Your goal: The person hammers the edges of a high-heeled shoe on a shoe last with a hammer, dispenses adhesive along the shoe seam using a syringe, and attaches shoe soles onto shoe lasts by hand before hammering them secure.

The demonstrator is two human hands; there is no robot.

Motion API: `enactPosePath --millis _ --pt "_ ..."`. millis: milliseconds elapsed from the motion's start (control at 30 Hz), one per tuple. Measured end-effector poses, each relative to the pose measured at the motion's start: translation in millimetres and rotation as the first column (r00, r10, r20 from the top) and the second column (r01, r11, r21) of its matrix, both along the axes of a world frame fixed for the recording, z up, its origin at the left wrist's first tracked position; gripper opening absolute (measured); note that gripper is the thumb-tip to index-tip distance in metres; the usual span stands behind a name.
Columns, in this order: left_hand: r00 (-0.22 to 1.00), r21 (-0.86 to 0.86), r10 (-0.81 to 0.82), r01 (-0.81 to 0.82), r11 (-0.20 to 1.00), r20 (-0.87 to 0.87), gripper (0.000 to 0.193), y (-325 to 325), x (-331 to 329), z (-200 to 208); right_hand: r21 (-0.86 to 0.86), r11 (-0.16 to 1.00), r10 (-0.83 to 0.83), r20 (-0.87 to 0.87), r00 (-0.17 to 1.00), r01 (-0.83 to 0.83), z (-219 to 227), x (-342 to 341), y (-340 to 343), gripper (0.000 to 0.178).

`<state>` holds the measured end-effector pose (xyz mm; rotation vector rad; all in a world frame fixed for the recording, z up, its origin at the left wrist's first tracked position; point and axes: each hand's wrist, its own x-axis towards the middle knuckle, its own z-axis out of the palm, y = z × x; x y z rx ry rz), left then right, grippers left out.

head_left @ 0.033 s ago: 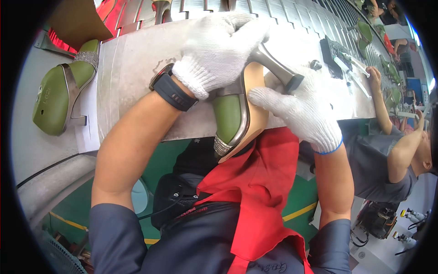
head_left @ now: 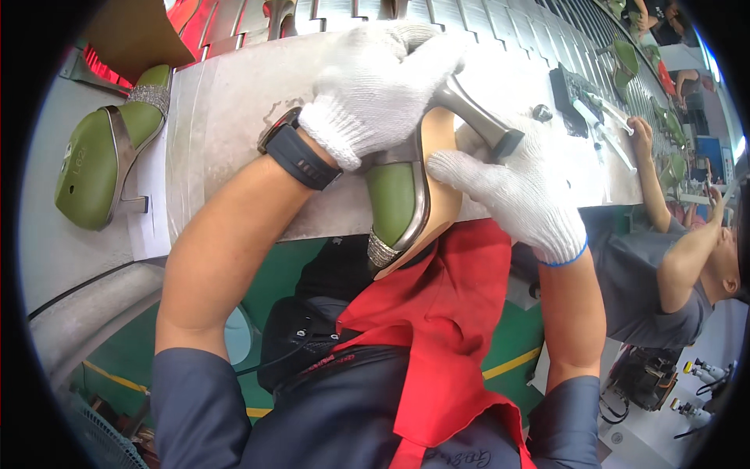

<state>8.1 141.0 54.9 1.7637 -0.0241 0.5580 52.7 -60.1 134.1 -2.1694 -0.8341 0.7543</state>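
Note:
A high-heeled shoe point(head_left: 439, 160) with a tan sole, green body and glittering band is tilted over the near edge of the work surface, toe toward me. Its metallic heel point(head_left: 478, 113) points up and right. White knitted gloves cover both hands. My left hand point(head_left: 379, 86) is closed at the shoe's heel end, partly hiding it, with some fingers curled out of sight. My right hand point(head_left: 519, 184) grips from the right, thumb on the sole, other fingers behind the shoe and heel.
Another green shoe form point(head_left: 98, 176) with a glitter band lies at left. At right are a black tray point(head_left: 572, 98), white syringe-like tools point(head_left: 605, 125) and a small dark round object point(head_left: 541, 112). Metal slats point(head_left: 500, 27) run behind. A co-worker's arm point(head_left: 652, 172) reaches in at right.

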Motion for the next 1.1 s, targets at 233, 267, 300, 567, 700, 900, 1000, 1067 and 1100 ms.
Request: enactPosePath --millis 233,267,300,567,700,900,1000,1067,1100 --pt "0.997 0.030 0.069 -0.068 0.997 -0.035 0.037 -2 3 0 0.208 0.971 -0.105 -0.092 0.990 0.122 -15 -9 1 0.052" --pt "0.997 0.116 0.078 -0.076 0.990 -0.012 0.038 -1 3 1 0.277 0.952 -0.101 -0.119 0.988 0.130 -18 -11 2 0.051" --pt "0.996 0.201 0.084 -0.084 0.976 0.011 0.038 0 3 0 0.343 0.929 -0.093 -0.149 0.985 0.139 -23 -13 2 0.050" --pt "0.996 0.151 0.073 -0.079 0.985 0.048 0.039 0 7 -7 0.389 0.883 -0.186 -0.224 0.957 0.262 -35 -18 7 0.047" --pt "0.999 -0.019 0.014 -0.015 1.000 -0.032 0.038 -5 8 -6 0.371 0.912 -0.193 0.002 0.981 0.178 -41 -8 11 0.044" --pt "0.981 0.048 -0.013 0.023 0.999 -0.193 0.042 4 0 5 0.505 0.835 -0.204 -0.084 0.975 0.218 -57 4 23 0.041" --pt "0.994 0.182 0.072 -0.056 0.982 -0.082 0.053 19 -14 12 0.301 0.933 -0.219 0.040 0.975 0.198 -32 11 25 0.045" --pt "0.982 0.008 0.161 -0.161 0.987 -0.099 0.054 24 -32 5 0.288 0.956 -0.113 0.220 0.969 0.047 -17 13 21 0.046" --pt "0.978 0.075 0.207 -0.204 0.976 -0.034 0.053 28 -46 5 0.234 0.968 -0.004 0.392 0.920 -0.096 -12 13 17 0.048"
